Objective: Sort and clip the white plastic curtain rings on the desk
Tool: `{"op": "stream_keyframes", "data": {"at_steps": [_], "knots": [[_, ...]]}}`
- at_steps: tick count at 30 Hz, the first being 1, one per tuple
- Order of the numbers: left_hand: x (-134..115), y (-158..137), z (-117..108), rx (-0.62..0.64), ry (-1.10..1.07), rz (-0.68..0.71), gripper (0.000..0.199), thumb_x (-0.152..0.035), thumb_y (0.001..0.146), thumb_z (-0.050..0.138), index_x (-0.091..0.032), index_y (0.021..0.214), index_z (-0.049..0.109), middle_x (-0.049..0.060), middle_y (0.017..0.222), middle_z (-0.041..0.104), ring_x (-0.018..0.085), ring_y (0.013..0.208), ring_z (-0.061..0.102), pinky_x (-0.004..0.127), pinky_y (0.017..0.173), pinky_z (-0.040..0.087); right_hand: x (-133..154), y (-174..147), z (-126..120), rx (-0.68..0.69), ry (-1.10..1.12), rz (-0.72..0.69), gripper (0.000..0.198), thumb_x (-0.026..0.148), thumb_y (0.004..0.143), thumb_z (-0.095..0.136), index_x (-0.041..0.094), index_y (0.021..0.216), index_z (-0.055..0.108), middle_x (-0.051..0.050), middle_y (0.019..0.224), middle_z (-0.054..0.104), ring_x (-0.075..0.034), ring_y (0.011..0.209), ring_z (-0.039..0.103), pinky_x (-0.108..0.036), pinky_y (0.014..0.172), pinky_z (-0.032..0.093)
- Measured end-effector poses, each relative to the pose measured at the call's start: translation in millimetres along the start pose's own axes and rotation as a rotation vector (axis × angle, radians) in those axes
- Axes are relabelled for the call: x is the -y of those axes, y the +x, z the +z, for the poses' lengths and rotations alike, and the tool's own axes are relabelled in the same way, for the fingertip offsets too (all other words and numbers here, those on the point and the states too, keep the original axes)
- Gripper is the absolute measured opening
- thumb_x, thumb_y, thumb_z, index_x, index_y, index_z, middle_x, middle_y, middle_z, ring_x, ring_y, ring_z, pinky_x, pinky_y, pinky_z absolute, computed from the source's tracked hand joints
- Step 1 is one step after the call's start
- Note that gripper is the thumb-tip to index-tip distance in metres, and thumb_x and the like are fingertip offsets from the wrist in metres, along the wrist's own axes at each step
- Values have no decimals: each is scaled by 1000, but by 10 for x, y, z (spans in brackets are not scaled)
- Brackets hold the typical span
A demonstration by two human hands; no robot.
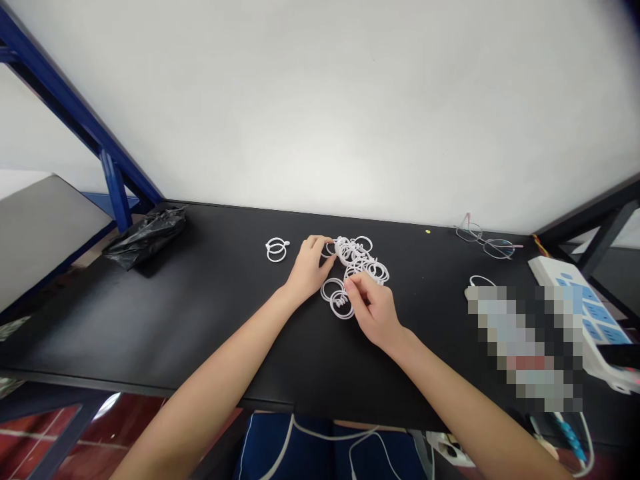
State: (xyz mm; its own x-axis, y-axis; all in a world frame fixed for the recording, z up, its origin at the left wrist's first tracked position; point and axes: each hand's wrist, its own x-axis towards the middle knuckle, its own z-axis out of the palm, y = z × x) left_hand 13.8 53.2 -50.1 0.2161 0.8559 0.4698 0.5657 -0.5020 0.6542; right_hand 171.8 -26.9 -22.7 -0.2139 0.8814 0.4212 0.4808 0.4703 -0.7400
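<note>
A loose pile of white plastic rings (354,252), like curtain rings with small eyelets, lies on the black tabletop. My left hand (309,267) is at the pile's left side, thumb and forefinger curled around the edge of a white ring (327,249). My right hand (374,305) is closed in a pinch at the near side, over the linked rings (342,305) there; its fingertips partly hide what they grip. Apart from the pile, to the left, a pair of overlapping white rings (276,249) lies flat.
A crumpled black plastic bag (146,235) rests at the far left of the table (220,333). Eyeglasses (484,240) lie near the wall at right. A power strip (585,313) and a pixelated object (525,350) occupy the right end. White cables (340,437) hang across the lap.
</note>
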Motion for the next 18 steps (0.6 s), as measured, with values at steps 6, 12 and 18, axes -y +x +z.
{"op": "stream_keyframes", "data": {"at_steps": [6,12,18], "knots": [[-54,8,-22,-39,-21,9,21,-15,88,56,-20,108,55,9,114,58,22,111,55,39,99,45,3,-1,-2,3,6,1,20,27,97,44,21,78,48,7,56,39,-8,45,37,-23,47,31],[-92,18,-37,-62,-40,-12,17,-18,90,54,-21,106,56,9,114,59,22,110,55,40,97,46,2,-1,-1,6,13,5,20,27,97,44,21,78,48,6,56,39,-8,45,37,-23,47,30],[-115,20,-55,-59,-57,-64,14,-23,91,53,-20,104,57,8,109,63,22,103,56,39,93,47,4,2,-2,3,11,-1,20,27,97,45,21,78,48,7,56,39,-8,46,37,-23,47,31]]}}
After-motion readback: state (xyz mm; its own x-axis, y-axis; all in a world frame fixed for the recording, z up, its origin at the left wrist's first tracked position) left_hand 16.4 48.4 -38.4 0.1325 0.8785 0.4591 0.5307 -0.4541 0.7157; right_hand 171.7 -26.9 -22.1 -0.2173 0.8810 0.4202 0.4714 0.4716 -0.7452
